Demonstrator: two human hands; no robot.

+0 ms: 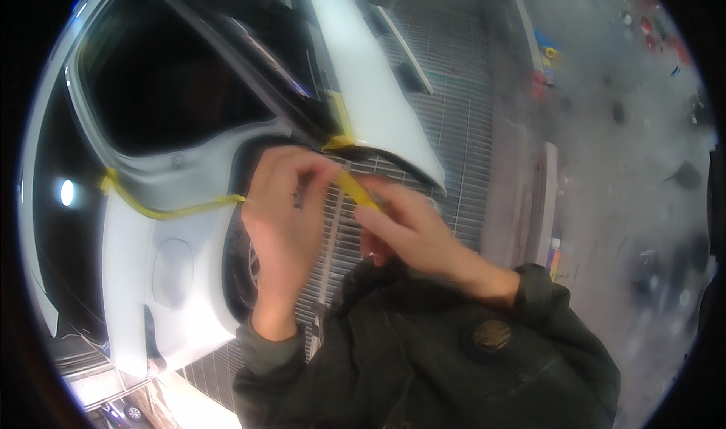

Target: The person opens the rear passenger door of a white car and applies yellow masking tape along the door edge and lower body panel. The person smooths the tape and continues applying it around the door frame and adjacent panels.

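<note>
My left hand (pixel 283 198) and my right hand (pixel 412 221) are close together in front of the white car. A short strip of yellow masking tape (pixel 354 188) is stretched between them, with one end pinched in each hand. Whether a roll sits inside my right hand is hidden. Left of my left hand, a line of yellow tape (pixel 166 215) curves across the white rear body panel (pixel 140 251), its end sticking out by the fingers. Beyond my hands, more yellow tape (pixel 340 122) wraps the lower corner of the open white door (pixel 370 88).
A round fuel flap (pixel 174 272) shows in the rear panel, above the wheel (pixel 253 266). Metal floor grating (pixel 454 126) runs under the door and below my hands. A paint-spotted grey floor (pixel 605 187) lies to the right, with a small bottle (pixel 555 251) on it.
</note>
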